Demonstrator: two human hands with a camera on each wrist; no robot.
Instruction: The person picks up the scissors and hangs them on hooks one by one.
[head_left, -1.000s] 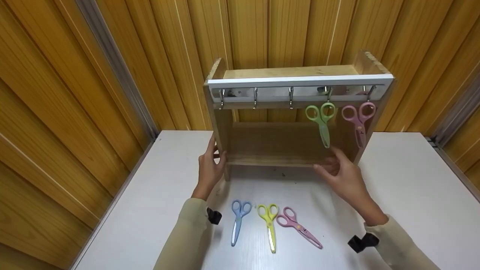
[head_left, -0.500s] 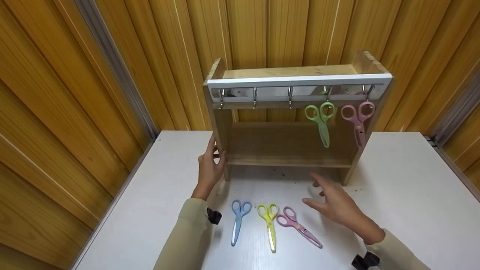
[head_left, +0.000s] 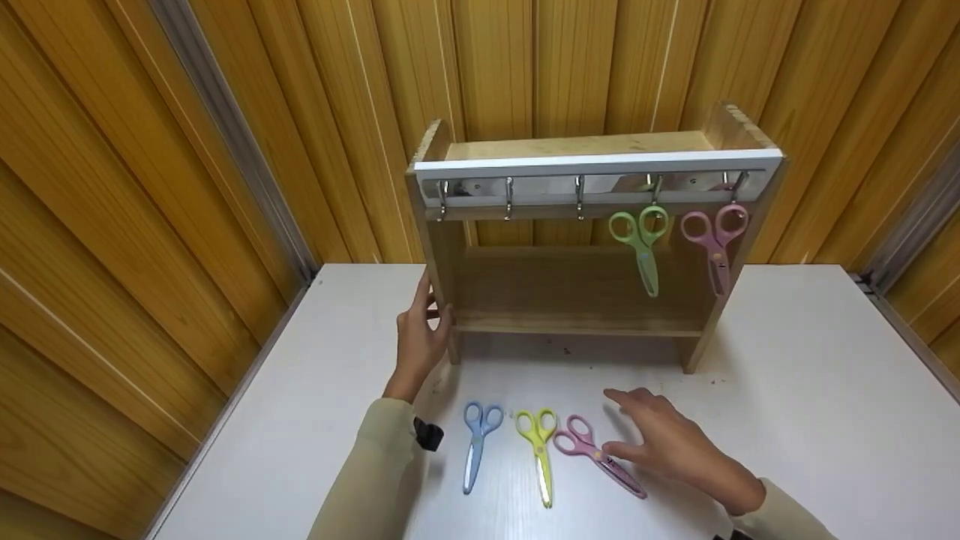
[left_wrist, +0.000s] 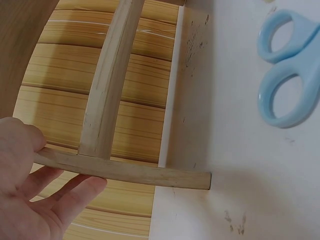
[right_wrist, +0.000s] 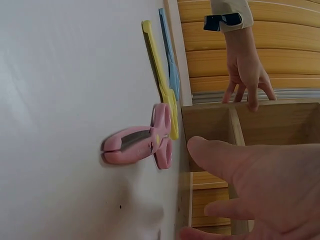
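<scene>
My left hand (head_left: 421, 337) grips the left side panel of a wooden shelf (head_left: 577, 330). In the left wrist view, its thumb lies on one side of the panel (left_wrist: 150, 175) and its fingers (left_wrist: 82, 197) on the other. My right hand (head_left: 667, 442) is over the table with fingers spread and nothing held. Its thumb overlaps the pink scissors (head_left: 619, 472) in the head view. Left of these lie yellow scissors (head_left: 539, 450) and blue scissors (head_left: 474, 450), blades toward me. Green scissors (head_left: 643, 247) and another pink pair (head_left: 716, 247) hang from hooks on the shelf's right half.
A white-edged rail (head_left: 540, 184) with several metal hooks runs along the shelf's upper front. The three left hooks, including the middle hook (head_left: 580, 196), carry nothing. The white table (head_left: 795, 390) ends at a wood-patterned wall (head_left: 585, 67) behind and at the sides.
My right hand has come away from the shelf's lower right, down and toward me to the pink scissors on the table. My left hand has stayed on the side panel.
</scene>
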